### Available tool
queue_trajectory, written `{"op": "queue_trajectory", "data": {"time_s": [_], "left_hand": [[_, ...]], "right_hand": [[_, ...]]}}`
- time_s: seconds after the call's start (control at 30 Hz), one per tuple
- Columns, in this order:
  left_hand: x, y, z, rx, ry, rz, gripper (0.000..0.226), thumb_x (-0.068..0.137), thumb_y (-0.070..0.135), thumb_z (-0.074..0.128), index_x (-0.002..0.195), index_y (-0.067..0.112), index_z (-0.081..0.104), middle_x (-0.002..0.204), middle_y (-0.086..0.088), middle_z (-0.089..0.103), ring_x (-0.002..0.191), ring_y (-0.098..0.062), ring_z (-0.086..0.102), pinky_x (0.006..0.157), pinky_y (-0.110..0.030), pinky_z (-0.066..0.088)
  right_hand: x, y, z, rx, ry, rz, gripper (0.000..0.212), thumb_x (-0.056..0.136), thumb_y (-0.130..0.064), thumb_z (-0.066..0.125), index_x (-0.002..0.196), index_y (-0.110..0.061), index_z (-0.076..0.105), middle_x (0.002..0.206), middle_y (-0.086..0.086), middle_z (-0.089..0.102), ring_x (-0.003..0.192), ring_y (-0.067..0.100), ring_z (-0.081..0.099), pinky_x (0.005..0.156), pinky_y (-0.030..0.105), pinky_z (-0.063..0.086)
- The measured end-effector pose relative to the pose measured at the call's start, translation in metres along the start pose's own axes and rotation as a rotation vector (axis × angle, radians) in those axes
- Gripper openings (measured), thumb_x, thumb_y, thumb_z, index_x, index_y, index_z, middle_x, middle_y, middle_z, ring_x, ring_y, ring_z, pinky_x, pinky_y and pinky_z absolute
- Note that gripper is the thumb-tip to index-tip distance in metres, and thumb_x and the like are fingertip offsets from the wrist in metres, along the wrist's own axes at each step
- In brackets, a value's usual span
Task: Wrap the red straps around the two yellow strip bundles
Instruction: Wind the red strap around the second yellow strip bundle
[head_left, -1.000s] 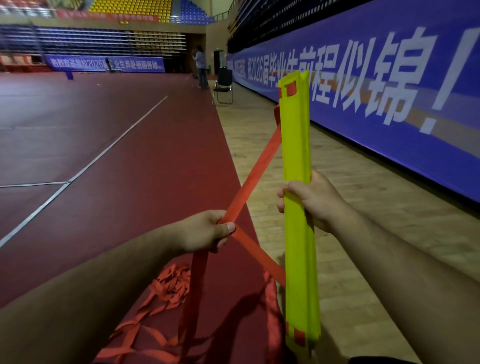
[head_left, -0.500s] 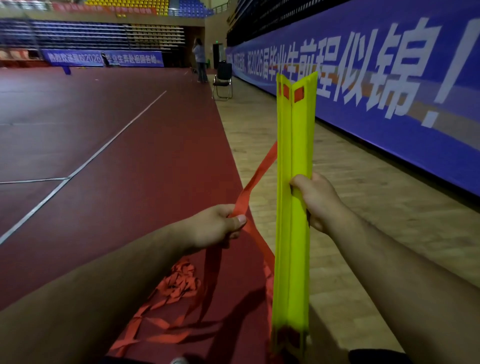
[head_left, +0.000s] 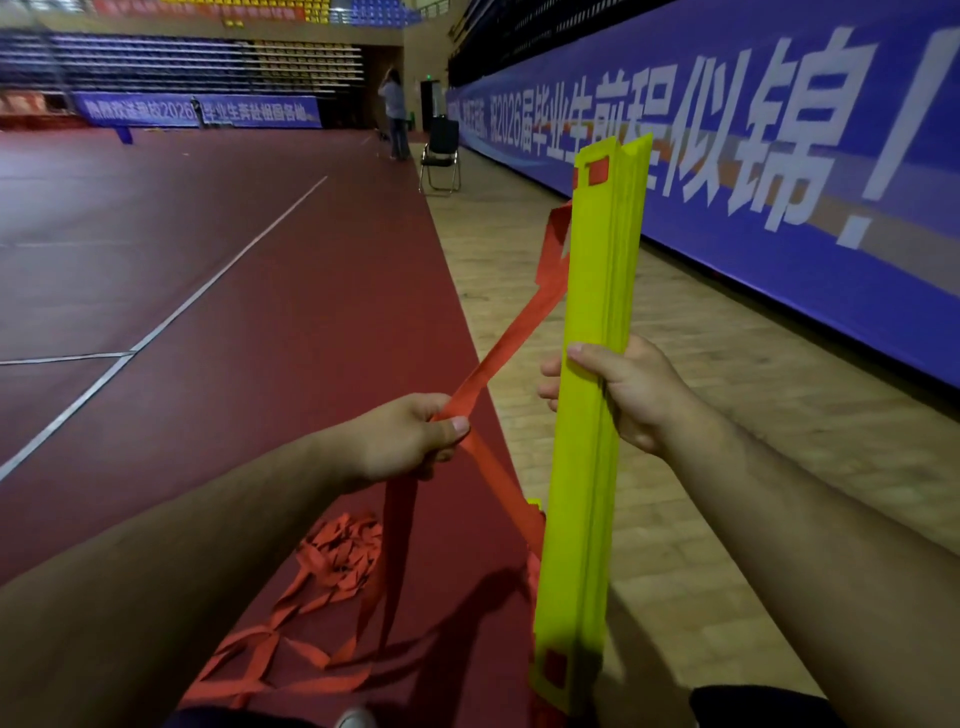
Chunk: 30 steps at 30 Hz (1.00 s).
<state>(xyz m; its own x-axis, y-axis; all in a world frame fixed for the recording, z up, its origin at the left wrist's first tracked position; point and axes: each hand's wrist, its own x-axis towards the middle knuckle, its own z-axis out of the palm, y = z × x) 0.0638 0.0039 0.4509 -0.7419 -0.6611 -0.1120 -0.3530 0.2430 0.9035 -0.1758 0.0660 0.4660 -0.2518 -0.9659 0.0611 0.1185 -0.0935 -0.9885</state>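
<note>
The yellow strip bundle (head_left: 592, 395) stands nearly upright between the person's arms, its middle clamped by the curled fingers and thumb of the right hand (head_left: 623, 389). A red strap (head_left: 519, 332) runs taut from the bundle's upper left edge down to the left hand (head_left: 410, 436), pinched between thumb and fingers. More red strap lies in a loose heap (head_left: 332, 566) on the dark red floor (head_left: 208, 291) below.

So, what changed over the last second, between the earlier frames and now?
The right hand twisted the yellow bundle about its long axis: broad face, then edge, now a broad face again. The red strap now leaves its upper left edge and runs straight down to the left hand. Unchanged: right hand grips the bundle mid-length, left hand pinches the strap, and the loose strap pile lies on the floor.
</note>
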Motion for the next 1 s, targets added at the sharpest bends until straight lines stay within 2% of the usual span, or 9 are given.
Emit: {"op": "queue_trajectory", "data": {"time_s": [0.2, 0.37, 0.43, 0.5, 0.57, 0.67, 0.83, 0.93, 1.0], "left_hand": [[-0.001, 0.001, -0.002, 0.028, -0.015, -0.012, 0.022, 0.106, 0.019, 0.043, 0.084, 0.016, 0.046, 0.068, 0.002, 0.041, 0.059, -0.011, 0.037, 0.061, -0.026, 0.039], [0.000, -0.001, -0.003, 0.061, -0.018, -0.006, 0.020, 0.106, 0.019, 0.044, 0.087, 0.014, 0.049, 0.070, 0.000, 0.044, 0.060, -0.011, 0.040, 0.062, -0.025, 0.041], [0.000, -0.002, -0.004, 0.066, -0.022, -0.009, 0.020, 0.106, 0.019, 0.044, 0.087, 0.015, 0.049, 0.069, 0.000, 0.044, 0.060, -0.011, 0.040, 0.062, -0.025, 0.041], [0.000, -0.002, -0.005, 0.067, -0.022, -0.014, 0.020, 0.106, 0.020, 0.045, 0.087, 0.015, 0.049, 0.069, 0.001, 0.044, 0.060, -0.010, 0.040, 0.063, -0.026, 0.042], [0.001, -0.002, -0.006, 0.069, -0.027, -0.019, 0.020, 0.106, 0.021, 0.045, 0.087, 0.015, 0.049, 0.068, 0.003, 0.045, 0.061, -0.011, 0.041, 0.065, -0.028, 0.042], [0.001, -0.003, -0.008, 0.071, -0.016, -0.028, 0.021, 0.105, 0.022, 0.046, 0.085, 0.016, 0.049, 0.068, 0.003, 0.046, 0.062, -0.011, 0.041, 0.066, -0.029, 0.042], [0.002, -0.007, -0.008, 0.070, -0.024, -0.045, 0.022, 0.104, 0.021, 0.047, 0.083, 0.016, 0.049, 0.067, 0.004, 0.047, 0.065, -0.014, 0.042, 0.068, -0.032, 0.043], [0.003, -0.007, -0.010, 0.061, -0.026, -0.047, 0.024, 0.104, 0.021, 0.048, 0.081, 0.018, 0.049, 0.067, 0.005, 0.047, 0.065, -0.013, 0.043, 0.068, -0.031, 0.043], [0.003, -0.006, -0.010, 0.056, -0.032, -0.046, 0.025, 0.105, 0.021, 0.047, 0.080, 0.018, 0.049, 0.067, 0.005, 0.047, 0.062, -0.011, 0.043, 0.066, -0.028, 0.043]], "right_hand": [[0.000, 0.000, 0.001, 0.101, -0.030, 0.058, 0.032, 0.087, -0.032, 0.072, 0.102, -0.010, 0.056, 0.082, 0.010, 0.057, 0.065, 0.022, 0.062, 0.073, 0.050, 0.061], [0.001, 0.001, -0.006, 0.026, -0.129, 0.020, 0.030, 0.073, -0.009, 0.081, 0.094, -0.011, 0.060, 0.072, 0.005, 0.060, 0.070, 0.025, 0.059, 0.068, 0.041, 0.056], [-0.001, 0.000, -0.007, 0.026, -0.133, 0.010, 0.031, 0.076, -0.006, 0.079, 0.098, -0.011, 0.059, 0.080, 0.008, 0.066, 0.076, 0.029, 0.068, 0.062, 0.039, 0.059], [-0.002, 0.001, -0.006, 0.046, -0.152, 0.016, 0.029, 0.084, -0.002, 0.070, 0.107, -0.009, 0.055, 0.097, 0.017, 0.071, 0.082, 0.032, 0.074, 0.066, 0.042, 0.061], [-0.002, 0.003, -0.006, 0.086, -0.168, 0.038, 0.036, 0.079, 0.000, 0.065, 0.111, -0.008, 0.052, 0.098, 0.019, 0.071, 0.082, 0.034, 0.074, 0.072, 0.047, 0.061], [-0.001, 0.005, -0.007, 0.139, -0.187, 0.067, 0.045, 0.071, -0.006, 0.060, 0.116, -0.009, 0.051, 0.089, 0.015, 0.065, 0.076, 0.031, 0.068, 0.077, 0.053, 0.060], [0.001, 0.001, -0.003, 0.186, -0.161, 0.104, 0.037, 0.071, -0.018, 0.062, 0.104, -0.006, 0.053, 0.081, 0.015, 0.057, 0.068, 0.028, 0.060, 0.070, 0.046, 0.057], [0.005, -0.002, -0.007, 0.335, -0.242, 0.137, 0.049, 0.064, -0.034, 0.074, 0.105, -0.009, 0.061, 0.084, 0.013, 0.058, 0.074, 0.030, 0.059, 0.076, 0.044, 0.052], [0.004, -0.002, -0.007, 0.395, -0.270, 0.107, 0.038, 0.076, -0.040, 0.067, 0.101, -0.012, 0.068, 0.083, 0.008, 0.061, 0.074, 0.024, 0.061, 0.075, 0.041, 0.053]]}}
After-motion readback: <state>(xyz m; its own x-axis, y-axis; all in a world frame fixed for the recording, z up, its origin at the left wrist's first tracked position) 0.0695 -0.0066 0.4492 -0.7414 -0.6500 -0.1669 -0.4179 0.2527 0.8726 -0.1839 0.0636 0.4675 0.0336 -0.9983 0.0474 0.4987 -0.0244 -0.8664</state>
